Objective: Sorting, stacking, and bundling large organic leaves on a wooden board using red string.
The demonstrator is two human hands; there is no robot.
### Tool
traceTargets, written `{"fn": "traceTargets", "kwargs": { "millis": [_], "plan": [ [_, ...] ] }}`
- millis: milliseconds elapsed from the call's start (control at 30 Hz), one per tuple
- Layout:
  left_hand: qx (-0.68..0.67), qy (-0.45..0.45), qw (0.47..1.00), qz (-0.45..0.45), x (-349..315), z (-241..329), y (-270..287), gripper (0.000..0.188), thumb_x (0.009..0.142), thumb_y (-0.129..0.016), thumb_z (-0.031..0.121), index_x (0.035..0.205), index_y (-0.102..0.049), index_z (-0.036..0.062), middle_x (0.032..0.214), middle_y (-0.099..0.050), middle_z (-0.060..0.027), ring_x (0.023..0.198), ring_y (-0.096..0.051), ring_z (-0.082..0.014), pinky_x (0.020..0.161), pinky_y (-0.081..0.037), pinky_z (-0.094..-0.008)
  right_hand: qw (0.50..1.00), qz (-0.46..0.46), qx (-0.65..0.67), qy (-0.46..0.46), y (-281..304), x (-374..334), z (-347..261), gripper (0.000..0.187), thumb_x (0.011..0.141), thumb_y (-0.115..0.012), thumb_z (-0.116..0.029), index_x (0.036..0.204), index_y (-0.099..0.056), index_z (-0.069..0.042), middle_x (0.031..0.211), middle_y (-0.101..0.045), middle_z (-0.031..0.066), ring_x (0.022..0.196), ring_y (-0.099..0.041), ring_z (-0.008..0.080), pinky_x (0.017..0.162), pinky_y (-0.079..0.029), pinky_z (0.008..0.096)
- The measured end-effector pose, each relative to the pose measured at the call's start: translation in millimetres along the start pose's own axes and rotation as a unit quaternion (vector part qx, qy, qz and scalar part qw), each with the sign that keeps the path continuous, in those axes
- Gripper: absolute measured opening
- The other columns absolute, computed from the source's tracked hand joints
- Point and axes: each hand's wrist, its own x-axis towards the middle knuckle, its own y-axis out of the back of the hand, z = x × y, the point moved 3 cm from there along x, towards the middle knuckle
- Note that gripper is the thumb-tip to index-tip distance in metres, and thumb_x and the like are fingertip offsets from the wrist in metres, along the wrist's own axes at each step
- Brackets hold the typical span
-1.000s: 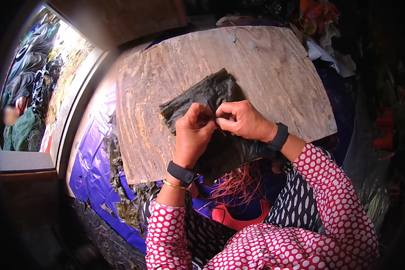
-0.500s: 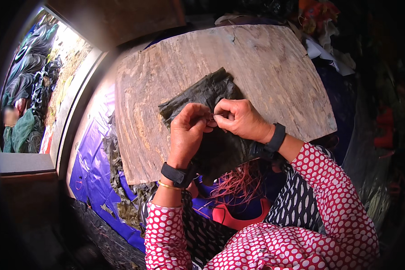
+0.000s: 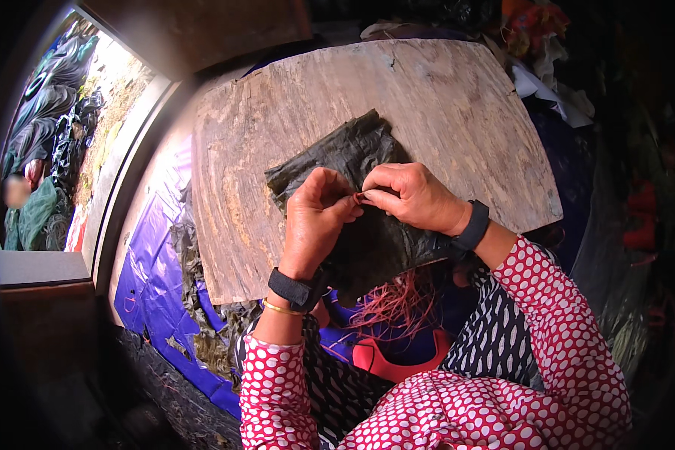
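Note:
A dark, wrinkled, thin sheet lies on a wooden board, its far edge folded over. Just over its middle, my left hand and my right hand meet, thumbs and fingertips pinched together. A small reddish strand shows between the fingertips; most of it is hidden by the fingers. Below the board's near edge, a loose bundle of reddish strands lies by my lap.
Blue-purple plastic sheeting spreads beneath the board, with dark crumpled sheets at the left. A pink-red curved object sits near my lap. White crumpled material lies at the far right. A bright doorway opens at the left.
My right hand has shifted slightly to the right and its fingers have straightened. The reddish strand between the fingertips now shows more clearly. The dark sheet stays in place.

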Motion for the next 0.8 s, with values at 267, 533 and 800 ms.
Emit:
{"fn": "traceTargets", "kwargs": {
  "millis": [267,533,800],
  "plan": [
    [0.127,-0.028,0.991,-0.028,-1,0,-1,0.020,0.081,-0.057,-0.008,0.096,-0.050,0.0011,0.087,-0.059,-0.0044,0.071,-0.060,-0.0099,0.061,-0.051,-0.0228,0.995,0.004,-0.098,0.027,2,-3,2,0.008,0.078,-0.061,-0.009,0.084,-0.058,-0.004,0.075,-0.061,0.0125,0.070,-0.062,0.0307,0.061,-0.049,0.0376],
    [0.089,-0.013,0.994,-0.057,-1,4,0,0.018,0.080,-0.058,-0.006,0.095,-0.052,0.0032,0.084,-0.056,-0.0013,0.069,-0.055,-0.0075,0.060,-0.049,-0.0220,0.998,-0.029,-0.047,-0.044,15,-3,4,0.007,0.080,-0.059,-0.007,0.086,-0.058,-0.004,0.071,-0.061,0.0151,0.063,-0.062,0.0290,0.058,-0.048,0.0366],
    [0.145,-0.022,0.987,-0.067,0,3,6,0.016,0.079,-0.059,-0.005,0.092,-0.054,0.0032,0.083,-0.057,-0.0004,0.067,-0.054,-0.0071,0.057,-0.046,-0.0219,0.998,0.003,-0.053,-0.022,11,-8,12,0.007,0.081,-0.059,-0.004,0.087,-0.060,-0.002,0.068,-0.057,0.0080,0.060,-0.056,0.0151,0.056,-0.044,0.0297]
  ]
}}
